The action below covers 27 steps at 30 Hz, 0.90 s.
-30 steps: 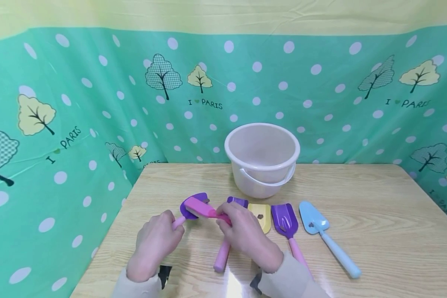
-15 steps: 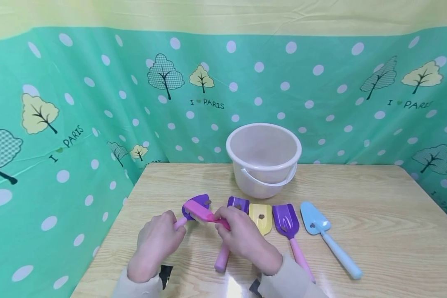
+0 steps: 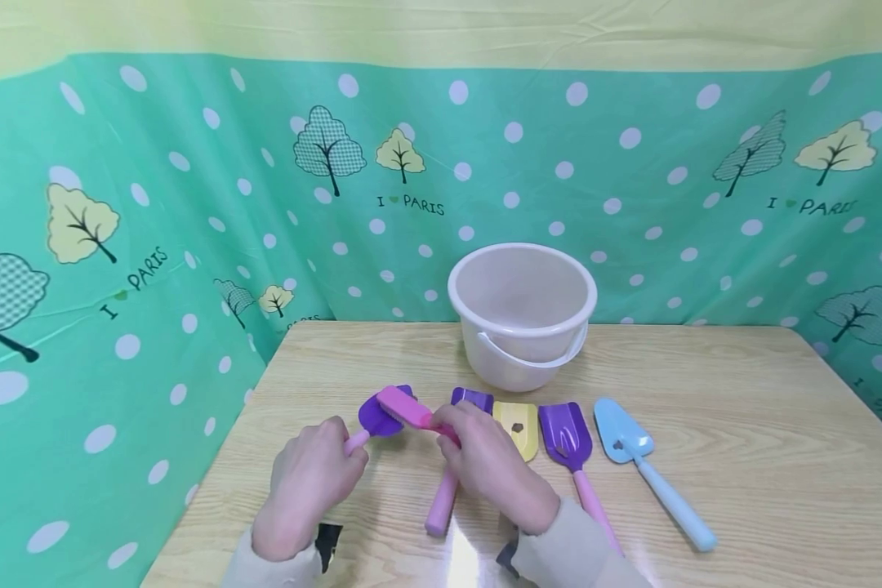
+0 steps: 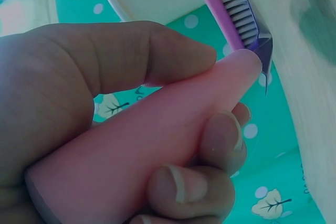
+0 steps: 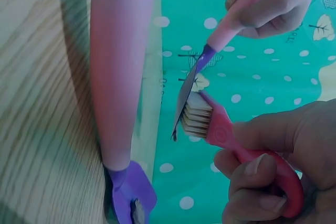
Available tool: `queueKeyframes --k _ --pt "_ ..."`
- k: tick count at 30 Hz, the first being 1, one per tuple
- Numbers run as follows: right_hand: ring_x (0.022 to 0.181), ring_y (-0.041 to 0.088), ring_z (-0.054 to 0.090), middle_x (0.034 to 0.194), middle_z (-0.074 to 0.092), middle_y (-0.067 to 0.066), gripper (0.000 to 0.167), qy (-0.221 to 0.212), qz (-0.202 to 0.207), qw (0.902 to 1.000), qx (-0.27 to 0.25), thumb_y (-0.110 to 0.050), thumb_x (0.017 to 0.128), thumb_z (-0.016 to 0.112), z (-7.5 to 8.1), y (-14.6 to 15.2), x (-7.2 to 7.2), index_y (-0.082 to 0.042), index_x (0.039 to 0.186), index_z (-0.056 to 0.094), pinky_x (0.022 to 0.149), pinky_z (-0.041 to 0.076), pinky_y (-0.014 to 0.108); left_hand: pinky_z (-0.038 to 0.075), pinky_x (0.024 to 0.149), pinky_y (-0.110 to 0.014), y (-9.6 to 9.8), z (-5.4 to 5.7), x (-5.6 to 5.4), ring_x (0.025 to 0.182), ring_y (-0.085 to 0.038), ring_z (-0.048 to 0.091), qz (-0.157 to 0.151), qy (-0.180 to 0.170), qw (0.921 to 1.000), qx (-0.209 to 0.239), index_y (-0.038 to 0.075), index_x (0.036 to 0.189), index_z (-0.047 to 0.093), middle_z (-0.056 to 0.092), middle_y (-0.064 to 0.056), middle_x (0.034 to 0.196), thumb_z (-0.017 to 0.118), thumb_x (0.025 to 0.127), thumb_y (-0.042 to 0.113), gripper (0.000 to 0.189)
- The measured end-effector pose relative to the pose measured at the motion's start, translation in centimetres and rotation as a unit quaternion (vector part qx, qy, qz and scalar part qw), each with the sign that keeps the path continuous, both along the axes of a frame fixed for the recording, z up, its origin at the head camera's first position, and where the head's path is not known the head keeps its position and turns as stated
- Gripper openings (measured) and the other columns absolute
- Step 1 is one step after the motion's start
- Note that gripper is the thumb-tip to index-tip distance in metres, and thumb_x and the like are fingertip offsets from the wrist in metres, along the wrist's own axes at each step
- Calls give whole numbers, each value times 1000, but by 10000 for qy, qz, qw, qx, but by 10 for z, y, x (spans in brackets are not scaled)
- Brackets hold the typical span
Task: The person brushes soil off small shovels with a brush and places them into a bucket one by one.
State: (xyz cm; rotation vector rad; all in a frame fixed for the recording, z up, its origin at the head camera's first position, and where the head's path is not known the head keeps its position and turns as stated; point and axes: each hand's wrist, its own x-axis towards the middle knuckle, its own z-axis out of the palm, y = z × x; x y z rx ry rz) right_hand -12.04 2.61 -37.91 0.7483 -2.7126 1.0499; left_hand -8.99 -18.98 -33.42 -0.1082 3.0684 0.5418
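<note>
Head view: L hand [image 3: 312, 465] grips purple shovel [image 3: 373, 416] by handle, blade above table [image 3: 779, 425]. R hand [image 3: 488, 461] fingers curl round handle of pink brush [image 3: 404, 406], bristles on blade. Step, prob.: brushing blade. Next move likely req. steady shovel, light strokes.

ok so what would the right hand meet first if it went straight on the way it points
Likely the purple shovel held by the left hand: the pink brush gripped in the right hand lies over its blade. The bristles seem to touch it, but depth is unclear.
</note>
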Motion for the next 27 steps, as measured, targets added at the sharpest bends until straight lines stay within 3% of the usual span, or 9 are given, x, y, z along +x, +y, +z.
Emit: queueKeyframes --k 11,23,27 --pt "69 8 49 80 49 -9 24 -89 -173 9998 31 -7 86 66 -2 5 -7 -17 107 67 57 43 22 35 43 -31 1 2 1 50 -19 46 -21 56 10000 -30 5 80 58 49 -4 62 60 80 18 13" --pt "89 15 60 105 62 0 21 -175 -615 9980 -28 -9 87 66 0 10 -10 -17 106 68 74 50 34 35 44 -32 2 2 2 52 -20 47 -29 102 9999 -22 5 81 59 50 -4 63 61 79 19 14" --pt "83 11 58 97 60 -3 20 -124 -853 9963 37 -9 87 66 5 13 -10 -18 105 68 71 50 31 35 43 -32 2 2 2 52 -20 47 -31 152 9999 -6 5 82 59 50 -4 63 60 79 19 15"
